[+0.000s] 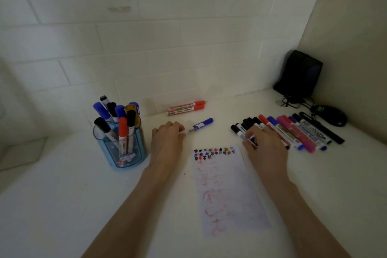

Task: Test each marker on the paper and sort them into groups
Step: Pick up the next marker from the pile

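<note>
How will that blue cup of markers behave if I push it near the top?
Probably top-heavy: the cup is tall and its markers stick out well above the rim, so it may tip. Pushed low, it would likely slide on the smooth table.

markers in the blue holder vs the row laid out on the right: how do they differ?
Pose: the holder markers stand upright or leaning in the blue holder; the right row lies flat, side by side.
Contact: the right hand holds a marker at the right row's left end; no hand touches the holder markers.
Colour: the right row has pink ones, the holder markers one yellow cap.
Shared: black, blue and red caps.
</note>
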Available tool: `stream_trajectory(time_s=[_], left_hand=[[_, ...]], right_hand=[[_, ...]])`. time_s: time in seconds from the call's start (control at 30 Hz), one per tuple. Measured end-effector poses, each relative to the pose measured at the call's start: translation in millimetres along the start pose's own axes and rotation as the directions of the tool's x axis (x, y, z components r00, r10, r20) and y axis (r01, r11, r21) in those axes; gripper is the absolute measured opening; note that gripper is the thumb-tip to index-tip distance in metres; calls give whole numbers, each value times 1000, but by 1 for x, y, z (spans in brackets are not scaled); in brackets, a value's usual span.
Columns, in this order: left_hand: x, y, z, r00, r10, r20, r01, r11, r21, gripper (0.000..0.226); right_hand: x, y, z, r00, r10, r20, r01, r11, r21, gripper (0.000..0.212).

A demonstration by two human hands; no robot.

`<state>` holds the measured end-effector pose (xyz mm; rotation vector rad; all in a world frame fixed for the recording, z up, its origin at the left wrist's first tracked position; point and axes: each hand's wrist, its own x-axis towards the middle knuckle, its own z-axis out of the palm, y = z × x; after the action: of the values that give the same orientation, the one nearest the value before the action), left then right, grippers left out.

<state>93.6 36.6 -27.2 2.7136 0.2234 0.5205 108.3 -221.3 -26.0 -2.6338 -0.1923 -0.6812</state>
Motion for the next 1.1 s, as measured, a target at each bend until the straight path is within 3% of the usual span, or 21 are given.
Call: stream_trajectory(time_s=[0.1, 0.17, 0.3, 0.43, 0.53, 0.6, 0.63, 0.7, 0.77, 0.8, 0.97, 1.1], left_hand=[[-8, 4, -3, 998, -61, -29, 50, 956, -290, 18], [-12, 9, -9, 997, -79, -25, 60, 898, -437, 14], [-17, 27, -23, 993, 103, 58, -44, 775, -630, 13], [-24, 35, -28, 972, 228, 62, -112, 674, -730, 16], [-26, 31, -29, 958, 271, 97, -105, 642, -760, 22], [-26, 29, -30, 958, 270, 94, -99, 622, -777, 26], [-26, 28, -31, 959, 273, 79, -114, 627, -771, 30], [-27, 27, -31, 954, 291, 73, -151, 677, -721, 37], [-29, 28, -31, 942, 313, 119, -149, 710, -688, 32], [-31, 30, -30, 935, 328, 138, -153, 722, -674, 27], [-37, 32, -24, 897, 400, 188, -257, 818, -515, 23], [-36, 38, -28, 869, 448, 211, -269, 785, -559, 26]], right_hand=[[1, 0, 2, 999, -6, -49, 6, 1000, 15, 20], [0, -7, 1, 987, -95, -126, 108, 989, 105, 29], [-6, -32, 2, 938, -325, -118, 341, 928, 153, 56], [-4, -32, 4, 906, -349, -241, 389, 910, 142, 28], [-3, -27, -1, 899, -329, -288, 376, 918, 125, 19], [-3, -29, -5, 928, -272, -256, 325, 926, 192, 18], [-3, -32, -6, 966, -188, -178, 239, 912, 335, 22], [-4, -42, -9, 996, -22, 83, -41, 723, 689, 30], [-7, -47, -9, 976, 4, 217, -191, 494, 848, 27], [-9, -50, -8, 972, -9, 234, -205, 444, 872, 24], [-13, -54, -7, 957, -55, 285, -230, 452, 862, 30], [-9, -54, -10, 955, -110, 275, -194, 472, 860, 31]])
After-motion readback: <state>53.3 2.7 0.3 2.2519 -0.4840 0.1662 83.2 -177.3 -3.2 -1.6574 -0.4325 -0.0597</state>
